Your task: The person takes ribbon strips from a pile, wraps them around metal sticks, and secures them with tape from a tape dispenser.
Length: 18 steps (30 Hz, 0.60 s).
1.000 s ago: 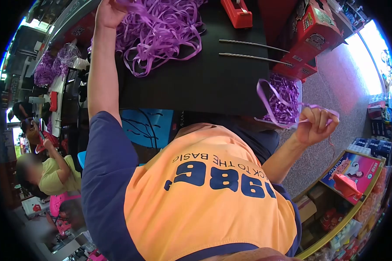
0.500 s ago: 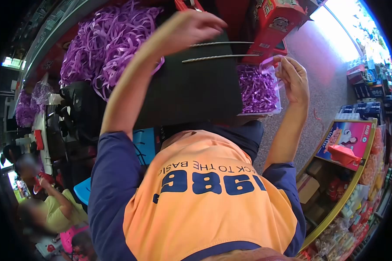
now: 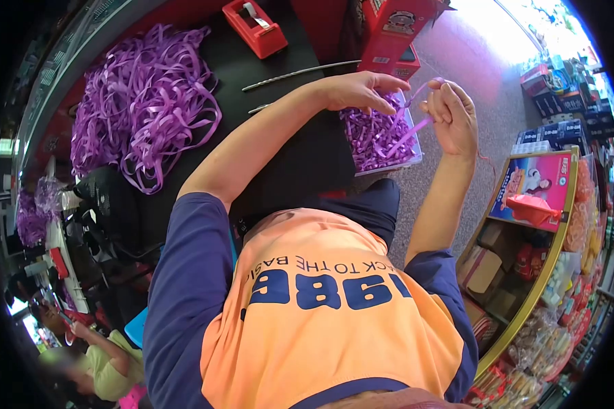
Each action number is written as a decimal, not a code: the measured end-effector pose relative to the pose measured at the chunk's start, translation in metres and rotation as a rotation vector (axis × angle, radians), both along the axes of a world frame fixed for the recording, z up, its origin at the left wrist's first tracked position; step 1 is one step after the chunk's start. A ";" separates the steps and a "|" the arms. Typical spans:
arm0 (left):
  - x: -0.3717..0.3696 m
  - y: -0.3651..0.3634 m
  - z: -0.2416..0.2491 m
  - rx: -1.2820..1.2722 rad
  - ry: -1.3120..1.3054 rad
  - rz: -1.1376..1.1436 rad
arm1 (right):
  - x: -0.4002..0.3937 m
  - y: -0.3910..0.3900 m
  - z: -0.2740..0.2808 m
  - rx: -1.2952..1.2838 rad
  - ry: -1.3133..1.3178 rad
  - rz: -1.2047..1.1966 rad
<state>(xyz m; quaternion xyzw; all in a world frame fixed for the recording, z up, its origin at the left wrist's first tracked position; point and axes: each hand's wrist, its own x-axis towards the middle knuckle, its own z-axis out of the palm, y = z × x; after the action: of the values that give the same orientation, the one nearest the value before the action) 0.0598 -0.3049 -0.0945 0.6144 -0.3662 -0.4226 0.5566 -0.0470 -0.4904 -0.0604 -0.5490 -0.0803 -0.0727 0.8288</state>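
Observation:
My right hand [image 3: 451, 116] is closed in a pinch on a purple ribbon [image 3: 421, 125], whose loose length hangs toward a box. My left hand [image 3: 372, 93] reaches over that box with fingers stretched out and apart, just left of the ribbon, and nothing shows in its grip. Below the hands, a clear plastic box [image 3: 389, 168] holds many short purple ribbon pieces [image 3: 368, 142]. On the black tabletop [image 3: 273, 160], a large tangled heap of purple ribbon [image 3: 143, 102] lies to the left.
A red tape dispenser [image 3: 256, 28] stands at the table's far side. Two thin twisted metal rods [image 3: 300, 73] lie across the table, one partly under my left forearm. A red carton [image 3: 396, 34] is beyond the box. A glass display case [image 3: 525, 252] stands right; another person [image 3: 106, 365] is at lower left.
My left hand has come from near the tape dispenser, right and down, to beside my right hand. The right hand still pinches ribbon. The whole view has shifted a little.

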 end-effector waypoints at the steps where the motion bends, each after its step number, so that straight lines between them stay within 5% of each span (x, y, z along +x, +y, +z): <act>1: -0.003 -0.003 -0.002 -0.020 0.057 -0.041 | -0.001 -0.003 -0.001 0.020 -0.029 0.038; 10: -0.006 -0.025 -0.012 -0.085 0.356 -0.095 | -0.028 -0.042 -0.018 -0.029 -0.068 0.041; 12: 0.000 -0.017 -0.002 -0.088 0.305 -0.068 | -0.040 -0.054 -0.021 -0.110 -0.049 0.036; 14: 0.005 -0.013 0.011 -0.026 0.125 -0.023 | -0.051 -0.054 -0.011 -0.605 0.068 0.157; 18: 0.020 -0.022 0.018 0.092 -0.276 -0.068 | -0.022 -0.018 -0.047 -0.532 0.085 -0.137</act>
<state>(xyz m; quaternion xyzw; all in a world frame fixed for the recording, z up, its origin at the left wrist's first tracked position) 0.0798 -0.3268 -0.0764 0.6789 -0.4401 -0.3688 0.4576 -0.0689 -0.5085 -0.1072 -0.7541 -0.0245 -0.0818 0.6512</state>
